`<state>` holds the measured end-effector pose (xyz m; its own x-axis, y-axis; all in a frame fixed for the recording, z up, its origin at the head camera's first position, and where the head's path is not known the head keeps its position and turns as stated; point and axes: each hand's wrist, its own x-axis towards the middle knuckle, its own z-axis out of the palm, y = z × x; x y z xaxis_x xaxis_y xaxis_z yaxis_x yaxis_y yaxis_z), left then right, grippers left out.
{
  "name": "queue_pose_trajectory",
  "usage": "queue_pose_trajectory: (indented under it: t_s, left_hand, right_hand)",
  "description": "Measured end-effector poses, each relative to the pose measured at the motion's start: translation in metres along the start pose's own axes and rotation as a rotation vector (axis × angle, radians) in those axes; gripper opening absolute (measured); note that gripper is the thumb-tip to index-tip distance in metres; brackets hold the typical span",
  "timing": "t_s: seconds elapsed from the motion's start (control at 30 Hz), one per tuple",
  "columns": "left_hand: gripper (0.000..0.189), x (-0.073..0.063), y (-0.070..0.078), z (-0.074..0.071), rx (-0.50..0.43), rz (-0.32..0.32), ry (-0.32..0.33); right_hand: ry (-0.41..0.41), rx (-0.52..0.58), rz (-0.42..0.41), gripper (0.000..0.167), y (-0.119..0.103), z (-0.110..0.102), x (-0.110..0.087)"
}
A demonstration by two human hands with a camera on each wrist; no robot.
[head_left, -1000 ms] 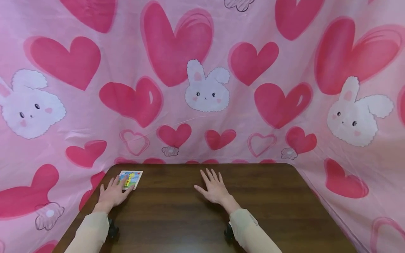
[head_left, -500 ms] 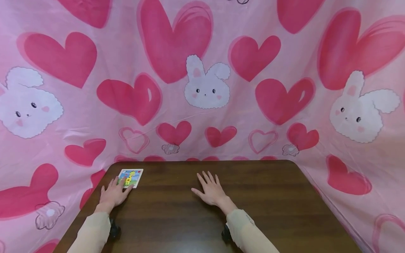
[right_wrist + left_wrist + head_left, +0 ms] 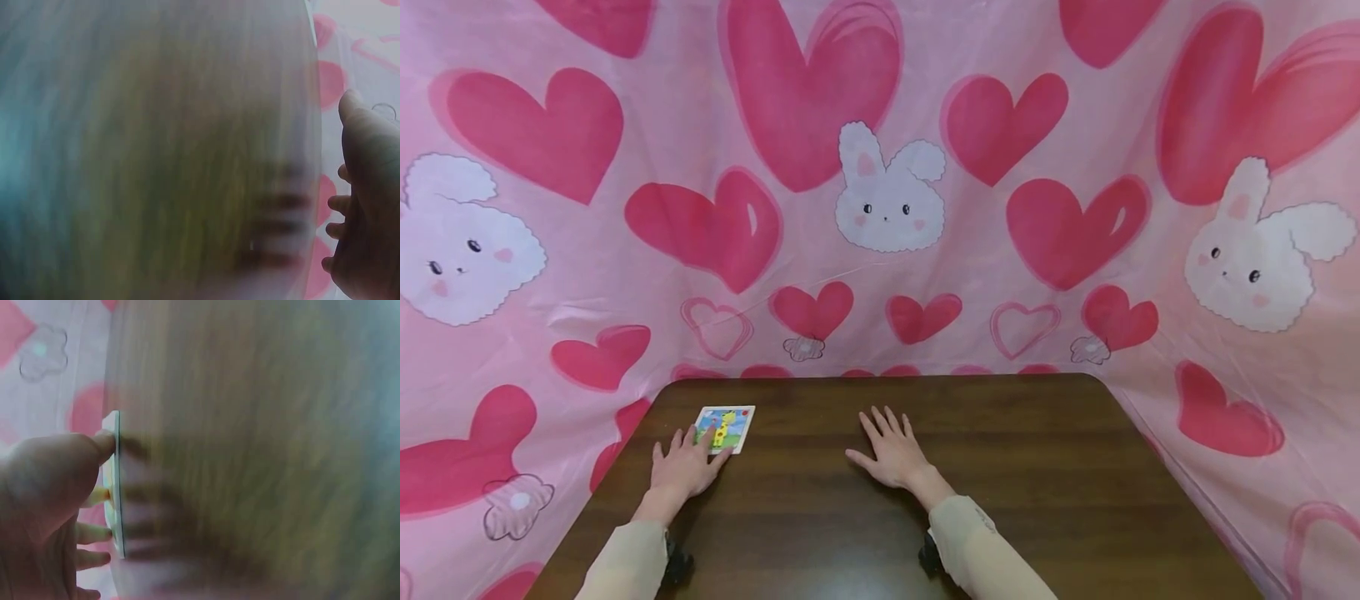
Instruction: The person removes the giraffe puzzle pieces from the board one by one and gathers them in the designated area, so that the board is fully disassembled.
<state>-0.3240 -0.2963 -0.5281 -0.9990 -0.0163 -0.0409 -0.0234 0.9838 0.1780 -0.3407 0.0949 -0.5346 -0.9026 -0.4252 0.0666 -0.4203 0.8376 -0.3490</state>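
A small square board [image 3: 741, 430] with a white border and a giraffe picture lies at the far left of the table in the head view. My left hand [image 3: 685, 471] rests on its near left part with spread, extended fingers, the thumb at the near edge. Seen side-on in the left wrist view, the board [image 3: 116, 481] is thin, and the thumb and fingertips touch its picture face. My right hand [image 3: 892, 457] is held palm down near the table's middle, fingers spread and holding nothing. In the right wrist view, its fingertips [image 3: 337, 203] are apart from the table surface.
The dark brown wooden table [image 3: 820, 517] has rounded far corners. Behind and around it hangs a pink cloth [image 3: 880, 275] printed with hearts and white rabbits. A black device [image 3: 677, 567] sits under each wrist.
The giraffe board has slid right and a little nearer, moving with my left hand. My right hand has drifted slightly left and nearer. The head view has tilted a bit downward.
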Motion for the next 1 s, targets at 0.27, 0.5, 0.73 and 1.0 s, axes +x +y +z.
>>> queue_pose_trajectory:
  t_s: [0.27,0.5,0.73,1.0]
  left_hand:
    - [0.077,-0.019,0.037,0.008,0.023,0.029,0.037]
    - [0.071,-0.035,0.066,0.011,0.042,0.041,0.061]
    - [0.07,-0.046,0.087,0.013,0.062,0.048,0.065]
    - [0.073,-0.031,0.057,0.016,-0.006,0.144,0.127]
  right_hand:
    - [-0.024,-0.074,-0.018,0.083,-0.018,0.011,0.003]
    - [-0.021,-0.144,-0.049,0.081,-0.03,0.017,0.008]
    - [-0.041,-0.171,-0.043,0.081,-0.041,0.019,0.01]
    - [-0.076,-0.212,-0.02,0.079,-0.066,0.028,0.025]
